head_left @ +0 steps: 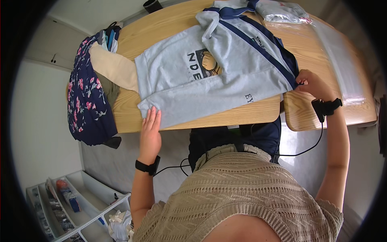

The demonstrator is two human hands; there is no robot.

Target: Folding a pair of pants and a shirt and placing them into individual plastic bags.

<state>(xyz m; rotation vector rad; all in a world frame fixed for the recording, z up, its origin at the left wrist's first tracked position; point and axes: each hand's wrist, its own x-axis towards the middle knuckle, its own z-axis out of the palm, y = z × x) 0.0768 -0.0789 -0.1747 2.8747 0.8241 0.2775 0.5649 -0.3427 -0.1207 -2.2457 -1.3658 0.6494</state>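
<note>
A light grey sweatshirt [173, 68] with navy trim and a dark printed picture lies sideways across the wooden table. One long side of it is folded inward over the front, covering part of the print. My left hand [152, 123] rests flat, fingers together and stretched out, on the sweatshirt's near left corner. At the near right corner, my right hand [312, 84] pinches the navy edge between closed fingers. The far part is bunched up, with a navy strip of cloth across it.
At the table's [238, 117] left end, a navy floral garment [86, 105] and a beige cloth [113, 66] lie piled. Clear plastic bags [342, 68] and a bagged garment [282, 12] are on the right. A sectioned grey bin [84, 189] stands lower left. Cables run from both wrist straps.
</note>
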